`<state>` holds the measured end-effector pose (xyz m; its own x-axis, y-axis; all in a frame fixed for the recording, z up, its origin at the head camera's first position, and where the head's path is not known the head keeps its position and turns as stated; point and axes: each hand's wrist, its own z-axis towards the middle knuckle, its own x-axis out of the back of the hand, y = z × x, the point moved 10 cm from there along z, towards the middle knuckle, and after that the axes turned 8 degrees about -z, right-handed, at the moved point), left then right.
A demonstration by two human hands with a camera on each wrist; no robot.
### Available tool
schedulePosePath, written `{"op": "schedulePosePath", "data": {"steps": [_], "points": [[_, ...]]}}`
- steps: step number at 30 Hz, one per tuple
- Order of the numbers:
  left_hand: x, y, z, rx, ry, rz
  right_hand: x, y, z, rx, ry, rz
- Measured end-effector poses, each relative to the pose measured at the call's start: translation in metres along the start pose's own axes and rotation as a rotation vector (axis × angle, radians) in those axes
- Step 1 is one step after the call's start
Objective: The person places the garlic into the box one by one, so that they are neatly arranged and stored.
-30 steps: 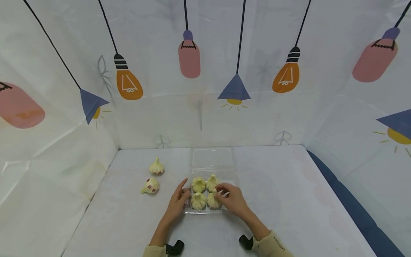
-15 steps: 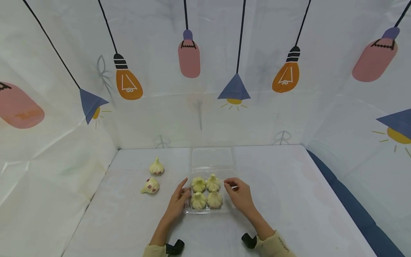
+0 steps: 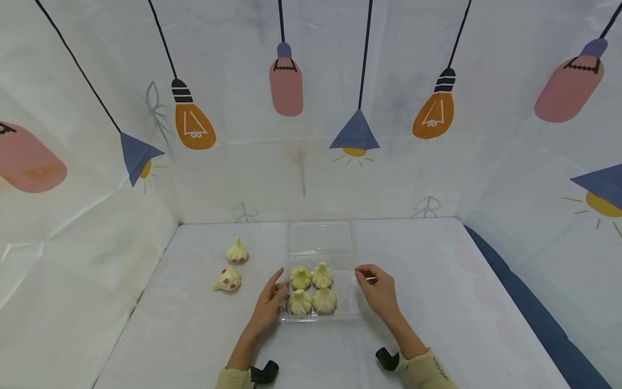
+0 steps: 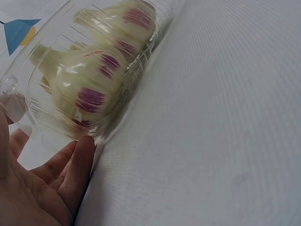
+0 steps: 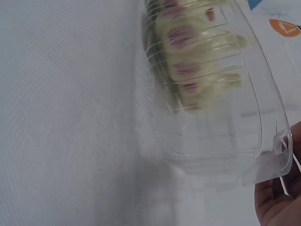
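Note:
A clear plastic clamshell box (image 3: pixel 347 302) stands on the white table with its lid (image 3: pixel 322 237) folded back. Several garlic bulbs (image 3: pixel 301 302) sit upright in two rows toward its left side; the right part of the base has no bulb in it. My left hand (image 3: pixel 266 308) holds the box's left side, thumb at the rim and fingertips low against the wall. At the right edge, my right hand (image 3: pixel 379 289) pinches the rim between thumb and index finger. Purple-streaked skin (image 4: pixel 90 100) shows through the wall in the left wrist view.
Two loose garlic bulbs lie left of the box: one upright (image 3: pixel 237 251) farther back, one on its side (image 3: pixel 227 280) nearer. A white sheet (image 3: pixel 311 178) printed with lamps hangs behind and beside the table. Dark blue fabric (image 3: pixel 534 308) borders the right edge.
My right hand has left the front right garlic bulb in the box and moved right to the box's right rim. The left hand and the bulbs have stayed in place.

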<state>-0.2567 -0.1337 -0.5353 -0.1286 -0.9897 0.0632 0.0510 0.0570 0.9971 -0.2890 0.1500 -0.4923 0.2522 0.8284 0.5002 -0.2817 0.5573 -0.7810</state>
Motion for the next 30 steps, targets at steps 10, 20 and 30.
{"op": "schedulePosePath", "data": {"steps": [10, 20, 30], "points": [[0.002, -0.006, -0.002, -0.003, -0.005, -0.012, 0.002, 0.018, -0.005, -0.086, 0.01, -0.011], [0.001, 0.001, 0.008, -0.002, -0.016, -0.009, -0.005, 0.033, -0.003, -0.19, -0.027, -0.009], [0.007, -0.032, 0.014, -0.036, 0.023, 0.034, -0.028, 0.048, -0.017, -0.302, -0.169, 0.119]]}}
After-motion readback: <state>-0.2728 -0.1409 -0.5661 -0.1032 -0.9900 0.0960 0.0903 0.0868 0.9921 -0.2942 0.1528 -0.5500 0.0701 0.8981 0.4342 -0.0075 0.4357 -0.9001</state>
